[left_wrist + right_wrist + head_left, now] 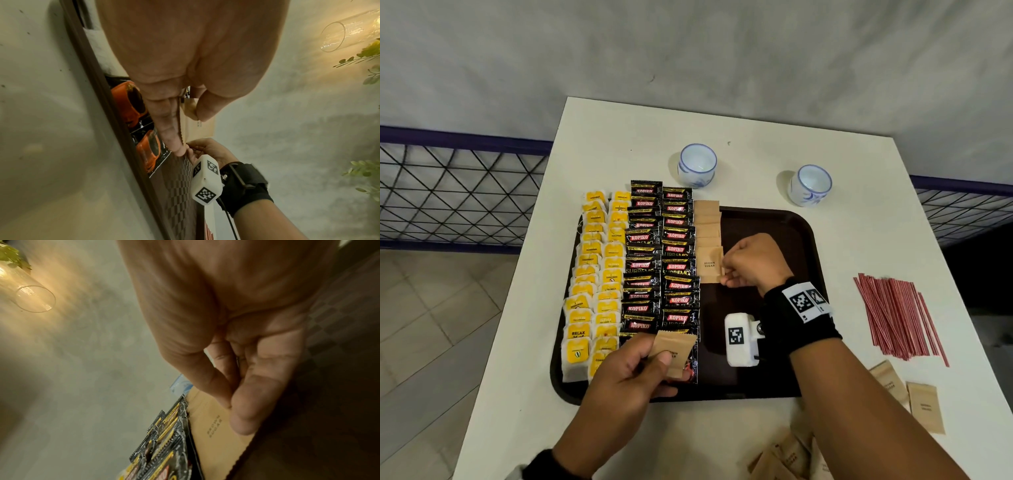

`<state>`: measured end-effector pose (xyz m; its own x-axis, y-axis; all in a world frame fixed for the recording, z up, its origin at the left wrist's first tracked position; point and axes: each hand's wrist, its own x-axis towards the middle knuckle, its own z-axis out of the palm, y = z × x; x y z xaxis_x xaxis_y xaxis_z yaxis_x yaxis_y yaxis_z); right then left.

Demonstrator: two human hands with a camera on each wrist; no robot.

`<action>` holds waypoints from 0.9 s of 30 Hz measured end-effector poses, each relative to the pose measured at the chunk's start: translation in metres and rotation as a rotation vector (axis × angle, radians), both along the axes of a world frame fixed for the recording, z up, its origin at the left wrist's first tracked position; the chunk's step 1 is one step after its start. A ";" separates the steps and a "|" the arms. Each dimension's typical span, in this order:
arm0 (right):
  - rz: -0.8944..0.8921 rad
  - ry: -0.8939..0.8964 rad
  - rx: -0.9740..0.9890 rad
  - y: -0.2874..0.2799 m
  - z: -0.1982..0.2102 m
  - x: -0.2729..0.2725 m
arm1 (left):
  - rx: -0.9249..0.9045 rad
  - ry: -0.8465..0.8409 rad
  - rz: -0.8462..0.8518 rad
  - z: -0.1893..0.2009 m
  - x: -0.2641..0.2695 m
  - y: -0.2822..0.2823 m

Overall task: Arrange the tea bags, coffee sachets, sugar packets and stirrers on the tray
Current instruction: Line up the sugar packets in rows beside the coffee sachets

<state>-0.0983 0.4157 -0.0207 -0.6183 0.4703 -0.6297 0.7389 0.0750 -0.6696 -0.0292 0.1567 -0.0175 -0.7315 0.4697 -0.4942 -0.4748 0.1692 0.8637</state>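
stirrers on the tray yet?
No: in the head view the red stirrers lie in a bundle on the white table, to the right of the brown tray.

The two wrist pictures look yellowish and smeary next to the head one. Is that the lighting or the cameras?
Probably both. Head view: even, cool light, sharp print on the coffee sachets, table edges bowed by the wide lens. Left wrist view: warm cast, left hand looming large, glare from a glass tube. Right wrist view: right hand blurred, the tray side in deep shadow.
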 end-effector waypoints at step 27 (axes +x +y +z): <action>-0.029 0.007 0.072 0.003 -0.008 -0.001 | 0.014 -0.025 0.026 0.000 -0.002 0.004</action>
